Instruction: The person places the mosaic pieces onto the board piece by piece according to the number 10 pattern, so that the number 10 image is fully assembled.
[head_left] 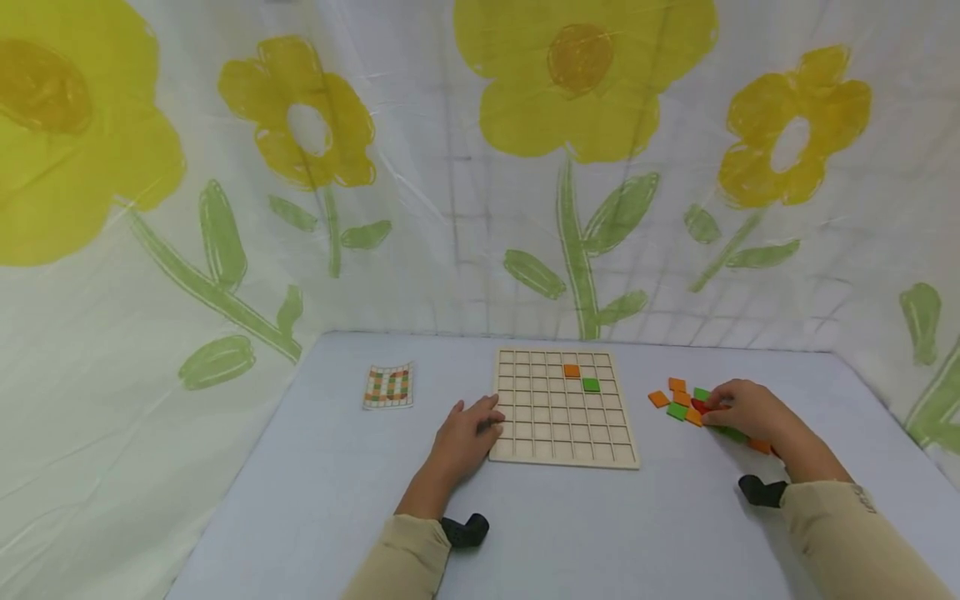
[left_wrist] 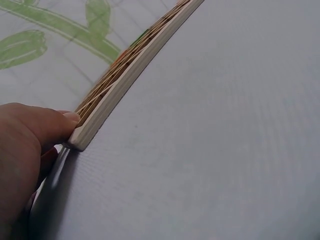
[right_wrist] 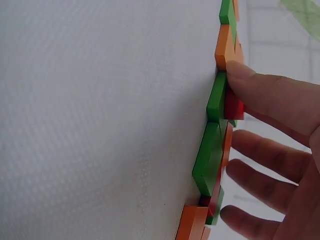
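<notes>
A wooden grid board lies on the table, with an orange tile and a green tile in its squares. My left hand rests at the board's left edge. In the left wrist view, that thumb touches a corner of the board's frame. Over a loose pile of tiles right of the board, my right hand pinches a red tile between thumb and index finger; the index fingertip is hidden in the right wrist view. Its other fingers are spread beside a larger-looking green tile.
A small printed card with a coloured grid pattern lies left of the board. Orange tiles and green tiles are scattered near the right hand. Behind the white table hangs a curtain with painted flowers.
</notes>
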